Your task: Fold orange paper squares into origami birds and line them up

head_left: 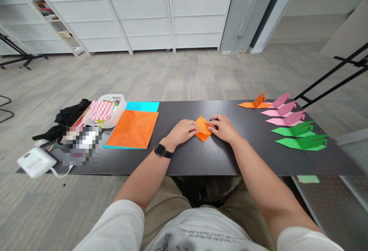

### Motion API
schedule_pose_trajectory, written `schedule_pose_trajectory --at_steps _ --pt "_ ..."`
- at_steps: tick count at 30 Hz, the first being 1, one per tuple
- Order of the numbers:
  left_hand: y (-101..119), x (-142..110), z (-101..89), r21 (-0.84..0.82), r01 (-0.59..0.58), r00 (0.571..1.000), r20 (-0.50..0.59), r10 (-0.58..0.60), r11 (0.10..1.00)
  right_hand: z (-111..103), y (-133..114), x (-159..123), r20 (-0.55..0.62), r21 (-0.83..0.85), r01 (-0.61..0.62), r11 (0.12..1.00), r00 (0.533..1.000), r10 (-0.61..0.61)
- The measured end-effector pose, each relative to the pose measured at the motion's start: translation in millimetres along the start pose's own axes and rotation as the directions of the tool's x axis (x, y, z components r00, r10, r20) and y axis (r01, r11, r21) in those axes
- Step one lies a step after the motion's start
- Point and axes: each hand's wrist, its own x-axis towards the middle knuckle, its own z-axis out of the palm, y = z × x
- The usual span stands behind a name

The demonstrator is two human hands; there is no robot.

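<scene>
A small folded square of orange origami paper (203, 129) lies on the dark table, turned so one corner points toward me. My left hand (184, 130) has its fingers closed together at the paper's left corner. At the right side, my right hand (222, 127) pinches the paper's edge between thumb and fingers. A crease or flap edge runs across the paper's lower half. Both fingertips cover the side corners, so those folds are hidden.
To the left lie an orange sheet (133, 130) and blue sheets (143, 106), beside a white basket (119, 115) holding a pink-patterned cloth. Folded paper birds in orange (255, 102), pink (283, 111) and green (301, 142) line the right. A white device (37, 162) sits at the left edge.
</scene>
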Motion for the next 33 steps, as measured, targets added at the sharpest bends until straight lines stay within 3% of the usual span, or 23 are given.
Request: schedule_pose_trajectory --at_steps 4,8,19,26,33 --pt "8.7 -1.0 -5.2 0.005 0.105 0.994 -0.038 -0.105 0.994 -7.0 -1.4 2.0 -0.004 0.093 -0.011 0.996 1.0 0.012" --pt "12.6 -1.7 -7.6 -0.003 0.168 0.98 -0.108 -0.168 0.986 -15.3 -5.5 2.7 0.02 0.181 0.08 0.98 0.996 -0.084" --pt "25.3 1.7 -8.6 0.036 0.117 0.975 -0.195 -0.108 0.992 -5.2 -13.9 4.5 -0.022 0.024 0.023 0.999 0.999 -0.023" --pt "20.9 -0.5 -3.1 0.076 0.326 0.924 -0.235 -0.301 0.942 -8.9 -20.1 4.3 -0.061 -0.087 0.009 0.996 0.998 -0.015" --pt "17.3 1.6 1.9 0.113 0.436 0.885 -0.233 -0.403 0.893 -4.1 -26.9 4.9 -0.048 -0.135 0.046 0.99 0.997 -0.053"
